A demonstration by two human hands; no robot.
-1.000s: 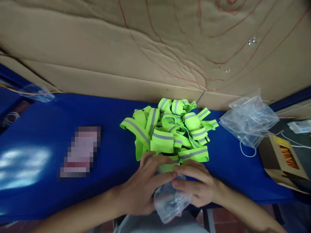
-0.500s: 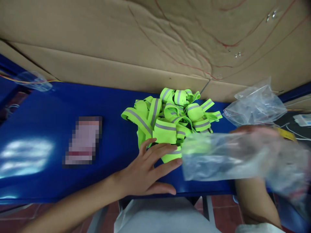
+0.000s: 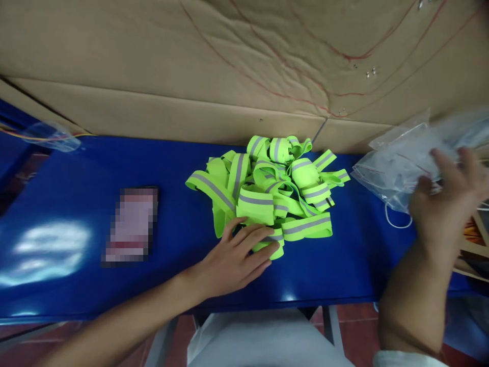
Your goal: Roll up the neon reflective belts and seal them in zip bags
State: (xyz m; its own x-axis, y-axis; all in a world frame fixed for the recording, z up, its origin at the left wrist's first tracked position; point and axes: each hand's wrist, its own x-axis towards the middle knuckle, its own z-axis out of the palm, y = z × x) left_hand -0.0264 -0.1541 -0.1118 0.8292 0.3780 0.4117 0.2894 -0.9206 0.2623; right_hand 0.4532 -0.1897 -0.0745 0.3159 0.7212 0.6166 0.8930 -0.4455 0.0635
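A heap of neon yellow-green bands with grey reflective stripes (image 3: 255, 200) lies tangled on the blue table. At its front edge rests my left hand (image 3: 240, 260), its fingers stretched out and touching the nearest band, without a grip on it. My right hand (image 3: 445, 199) is raised at the right, fingers apart, in front of clear plastic bags (image 3: 397, 160) lying against the back panel. Behind its fingertips, a blurred clear plastic bag (image 3: 464, 127) shows at the right edge. Whether the fingers touch that bag is hard to see.
A blurred-out phone-like object (image 3: 132, 224) lies on the left of the blue table (image 3: 179, 224). Farther left is a clear plastic cup (image 3: 57, 136) beside thin wires. Brown cardboard (image 3: 153, 61) walls off the back. A white cord loop (image 3: 398, 221) hangs near the bags.
My right hand has carried the clear bag from in front of the bands to the back right, and its fingers are now apart. My left thumb has drawn closer to the fingers.
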